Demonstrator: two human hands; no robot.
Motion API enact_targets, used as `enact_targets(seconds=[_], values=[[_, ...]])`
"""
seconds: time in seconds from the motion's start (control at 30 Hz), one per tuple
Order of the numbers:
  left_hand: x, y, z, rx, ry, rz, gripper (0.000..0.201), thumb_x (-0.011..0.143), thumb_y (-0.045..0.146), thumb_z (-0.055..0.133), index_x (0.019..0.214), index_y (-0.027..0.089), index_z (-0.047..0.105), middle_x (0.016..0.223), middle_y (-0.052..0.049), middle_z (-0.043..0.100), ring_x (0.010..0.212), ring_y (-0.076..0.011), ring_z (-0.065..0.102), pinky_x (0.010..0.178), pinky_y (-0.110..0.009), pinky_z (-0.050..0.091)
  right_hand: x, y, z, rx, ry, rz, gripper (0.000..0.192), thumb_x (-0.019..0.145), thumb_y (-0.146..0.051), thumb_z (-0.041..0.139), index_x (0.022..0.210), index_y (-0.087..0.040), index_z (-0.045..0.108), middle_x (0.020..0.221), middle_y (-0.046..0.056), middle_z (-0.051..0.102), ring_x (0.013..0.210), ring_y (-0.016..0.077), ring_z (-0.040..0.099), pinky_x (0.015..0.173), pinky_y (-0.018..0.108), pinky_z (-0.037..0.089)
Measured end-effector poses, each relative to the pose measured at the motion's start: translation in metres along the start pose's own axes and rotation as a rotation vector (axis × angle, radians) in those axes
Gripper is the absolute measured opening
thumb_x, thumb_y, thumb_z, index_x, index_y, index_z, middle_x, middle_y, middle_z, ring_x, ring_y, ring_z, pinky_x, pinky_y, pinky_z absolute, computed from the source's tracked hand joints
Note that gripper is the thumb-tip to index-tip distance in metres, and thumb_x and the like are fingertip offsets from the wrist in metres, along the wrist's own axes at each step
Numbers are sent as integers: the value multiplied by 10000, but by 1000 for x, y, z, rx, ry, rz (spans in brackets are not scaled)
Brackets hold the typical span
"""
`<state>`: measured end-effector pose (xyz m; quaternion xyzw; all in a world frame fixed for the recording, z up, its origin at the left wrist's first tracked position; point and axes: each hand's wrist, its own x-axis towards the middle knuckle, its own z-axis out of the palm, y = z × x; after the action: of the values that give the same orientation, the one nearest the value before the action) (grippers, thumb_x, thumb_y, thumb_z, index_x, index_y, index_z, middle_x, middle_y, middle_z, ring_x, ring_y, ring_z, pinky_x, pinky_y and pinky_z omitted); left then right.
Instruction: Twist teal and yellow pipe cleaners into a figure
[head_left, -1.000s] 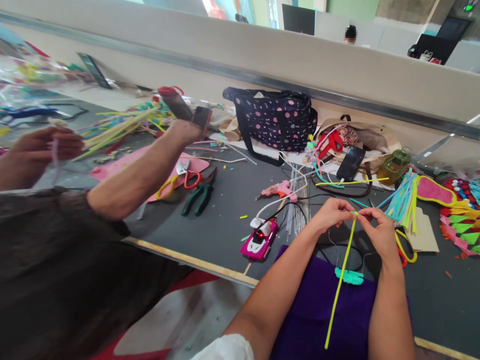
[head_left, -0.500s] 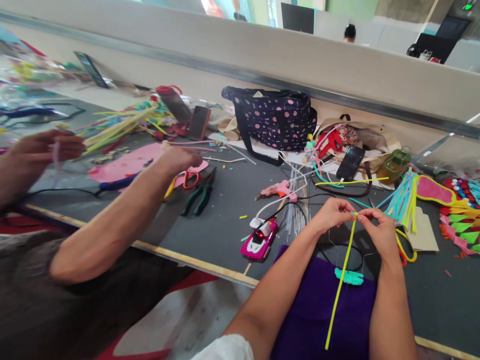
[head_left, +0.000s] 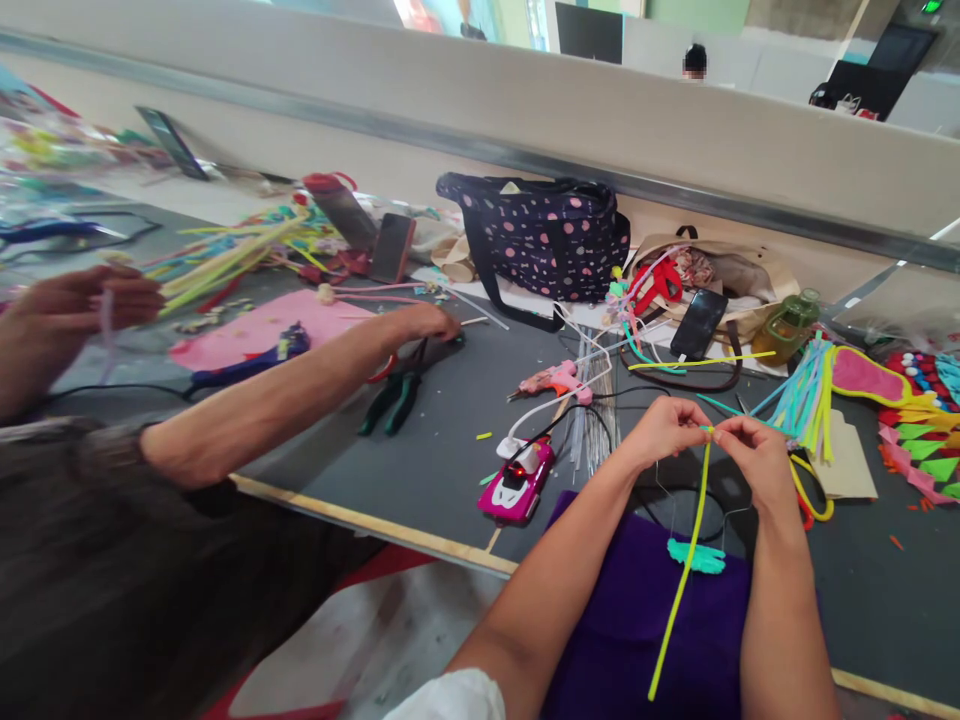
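Note:
A yellow pipe cleaner (head_left: 684, 580) hangs down from between my two hands, its top end pinched in the fingertips. My left hand (head_left: 670, 432) is closed on that end from the left. From the right, my right hand (head_left: 752, 455) pinches the same end, thumb and forefinger together. Beneath them a turquoise fuzzy piece (head_left: 696, 556) with thin wires rising from both its ends lies partly behind the pipe cleaner, over a dark purple cloth (head_left: 637, 610). Scissors with yellow and red handles (head_left: 812, 490) lie just right of my right wrist.
A magenta power strip (head_left: 517, 485) and a pink glue gun (head_left: 555, 382) lie left of my hands. At the left a co-worker's hand (head_left: 431, 325) reaches above green-handled pliers (head_left: 391, 400). Behind stand a dotted bag (head_left: 547, 235) and a green bottle (head_left: 787, 325).
The co-worker's nearer arm has moved right, its hand now above the pliers. My hands keep nearly the same pose, still pinching the yellow pipe cleaner. The view has shifted slightly.

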<state>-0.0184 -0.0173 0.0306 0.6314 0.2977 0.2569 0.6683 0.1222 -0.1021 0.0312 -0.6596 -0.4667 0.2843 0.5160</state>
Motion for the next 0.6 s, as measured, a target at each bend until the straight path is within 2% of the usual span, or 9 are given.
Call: enact_targets(seconds=[0.17,0.33,0.43,0.6], values=[[2,-2,0,-12,-3,-29,143,630,231,684,712,115,665,512,47,519,406,-44,390,378,-168,306,0,-1,3,-12,34,4,153,694,-327,661,632,-193,618,601,-12,589,598,143,511,604,269,404],[4,-4,-9,-152,-64,-70,251,634,296,738,797,109,704,613,1,600,501,-74,493,416,-174,362,-1,-1,-3,135,-19,31,203,722,-394,694,756,-195,670,716,6,652,670,153,560,653,273,434],[5,-5,-13,-249,-120,-87,330,637,344,760,860,105,709,703,-41,651,615,-115,587,488,-195,446,0,1,-8,204,47,47,265,712,-443,719,795,-193,689,706,14,665,681,156,582,661,270,448],[4,-7,-15,-367,-93,-119,397,611,360,799,879,87,696,730,-68,673,658,-144,638,535,-227,504,6,12,-17,444,136,140,479,819,-607,533,886,-161,693,762,89,710,645,163,623,617,285,478]])
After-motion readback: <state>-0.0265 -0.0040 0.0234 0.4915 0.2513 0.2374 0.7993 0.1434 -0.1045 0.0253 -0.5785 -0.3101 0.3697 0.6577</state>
